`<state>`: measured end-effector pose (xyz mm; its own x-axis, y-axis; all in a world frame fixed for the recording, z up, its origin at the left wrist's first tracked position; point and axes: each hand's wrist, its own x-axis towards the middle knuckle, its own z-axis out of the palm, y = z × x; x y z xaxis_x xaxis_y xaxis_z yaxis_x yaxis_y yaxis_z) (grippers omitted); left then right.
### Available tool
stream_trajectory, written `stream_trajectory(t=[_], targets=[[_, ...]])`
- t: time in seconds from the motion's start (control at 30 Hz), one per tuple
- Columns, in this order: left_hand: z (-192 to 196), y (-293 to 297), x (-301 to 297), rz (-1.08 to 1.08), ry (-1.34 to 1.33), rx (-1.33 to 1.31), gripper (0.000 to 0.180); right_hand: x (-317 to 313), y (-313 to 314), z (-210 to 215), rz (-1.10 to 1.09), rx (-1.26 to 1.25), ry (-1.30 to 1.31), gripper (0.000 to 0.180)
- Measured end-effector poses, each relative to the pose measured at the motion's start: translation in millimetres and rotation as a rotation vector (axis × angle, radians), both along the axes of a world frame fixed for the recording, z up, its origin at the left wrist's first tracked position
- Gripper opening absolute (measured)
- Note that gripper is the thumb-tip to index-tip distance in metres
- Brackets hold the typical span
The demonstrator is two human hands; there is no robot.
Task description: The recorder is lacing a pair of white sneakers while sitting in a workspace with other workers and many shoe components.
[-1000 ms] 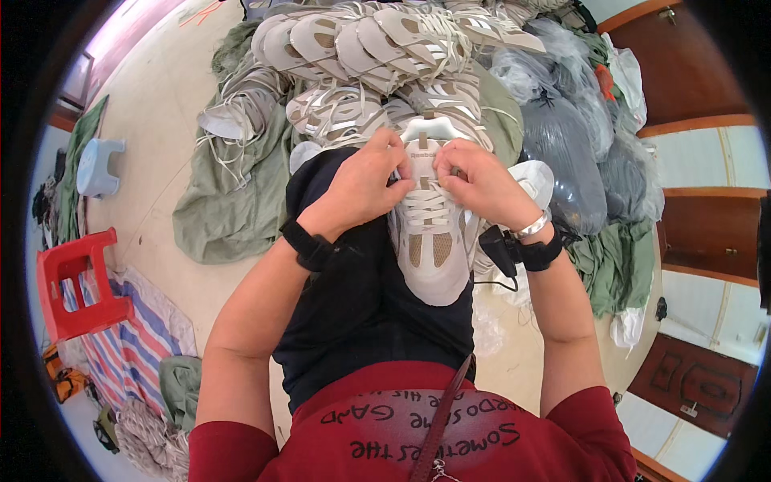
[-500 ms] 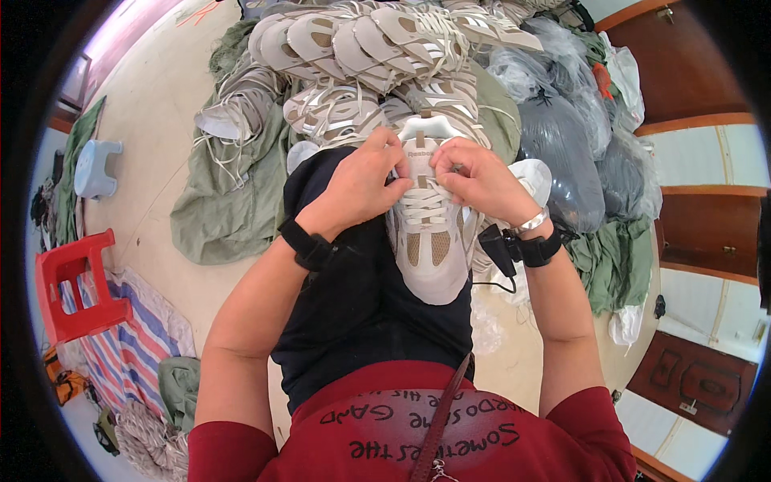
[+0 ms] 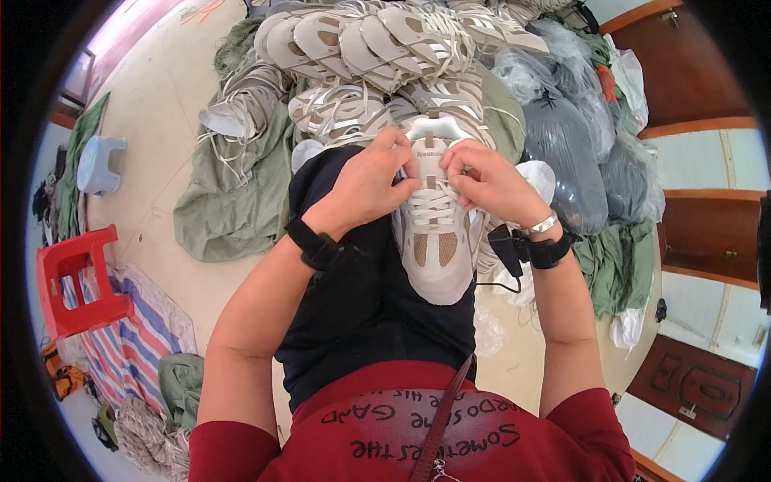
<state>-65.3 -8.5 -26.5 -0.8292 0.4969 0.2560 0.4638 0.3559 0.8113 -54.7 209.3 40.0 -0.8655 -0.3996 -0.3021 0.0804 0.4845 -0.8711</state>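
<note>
1. Big heap of beige-and-white sneakers (image 3: pixel 321 44), ahead of the person; presumably for easy reach.
2. Dark navy fabric trousers (image 3: pixel 353 321): lap likely serves as support.
3. Beige sneaker with tan mesh toe panels (image 3: pixel 434 277) on it, toe bodyward.
4. Left hand (image 3: pixel 373 177), right hand (image 3: pixel 494 183): apart, flanking tongue, fingers curled; I can't tell what's pinched.
5. Off-white flat laces (image 3: pixel 432 210), criss-crossed, facing up.
</note>
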Motion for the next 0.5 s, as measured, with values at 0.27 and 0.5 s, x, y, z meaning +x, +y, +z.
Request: stream_trajectory(t=[0.27, 0.5], targets=[[-4, -2, 0, 0.010, 0.009, 0.009, 0.016, -5, 2, 2, 0.025, 0.005, -0.091, 0.006], [-3, 0, -2, 0.000, 0.011, -0.001, 0.016, -6, -2, -17, 0.163, 0.231, 0.354, 0.007]])
